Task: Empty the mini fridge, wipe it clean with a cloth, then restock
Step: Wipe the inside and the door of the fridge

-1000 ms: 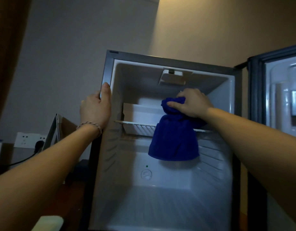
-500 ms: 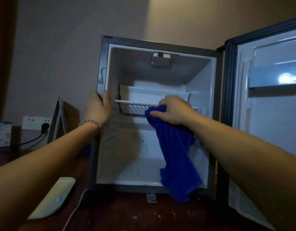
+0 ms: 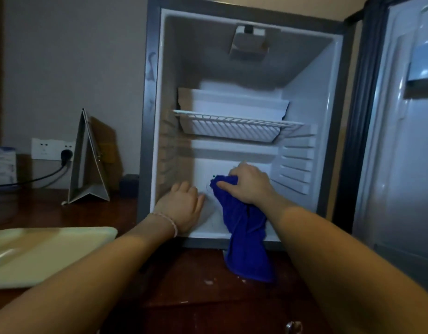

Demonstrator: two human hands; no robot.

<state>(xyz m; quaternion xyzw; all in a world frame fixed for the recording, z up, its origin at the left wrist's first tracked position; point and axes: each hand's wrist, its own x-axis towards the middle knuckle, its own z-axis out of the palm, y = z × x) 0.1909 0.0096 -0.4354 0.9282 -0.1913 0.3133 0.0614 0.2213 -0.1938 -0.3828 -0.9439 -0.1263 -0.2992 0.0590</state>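
Grey mini fridge with white interior (image 3: 328, 97), door swung wide: bunched blue terry cloth (image 3: 246, 227) is gripped by right hand (image 3: 249, 185), draped over the front lip; left hand (image 3: 183, 206) is rested flat, fingers relaxed, beneath white wire shelf (image 3: 237, 121).

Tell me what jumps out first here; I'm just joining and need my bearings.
The bright blue cloth stands out most: the right hand grips it low in the open mini fridge, its tail hanging over the front edge. The left hand rests on the fridge floor beside it. Above them a white wire shelf spans the bare interior, and the door stands open on the right.
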